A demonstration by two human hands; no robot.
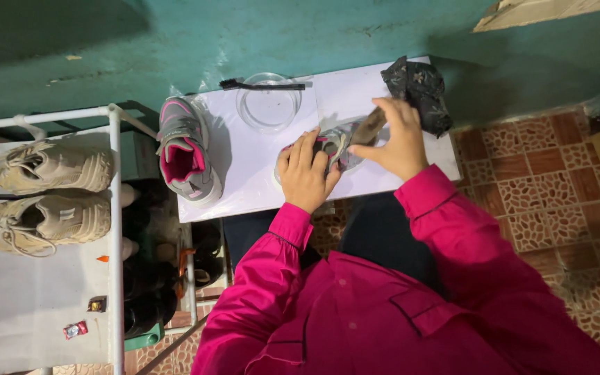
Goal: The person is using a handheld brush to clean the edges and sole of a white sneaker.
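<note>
A small grey and pink shoe (335, 144) lies on the white table (258, 173), and my left hand (306, 171) grips it from the near side. My right hand (399, 137) holds a brownish brush or cloth (369, 128) pressed against the shoe's far end. The matching grey and pink shoe (185, 151) sits alone at the table's left end, its opening facing up. Most of the held shoe is hidden under my hands.
A clear round bowl (269, 103) with a thin black brush (262, 85) across its rim stands at the table's back. A crumpled black bag (419, 90) lies at the right end. Two beige sneakers (46, 191) rest on a white rack (114, 208) to the left.
</note>
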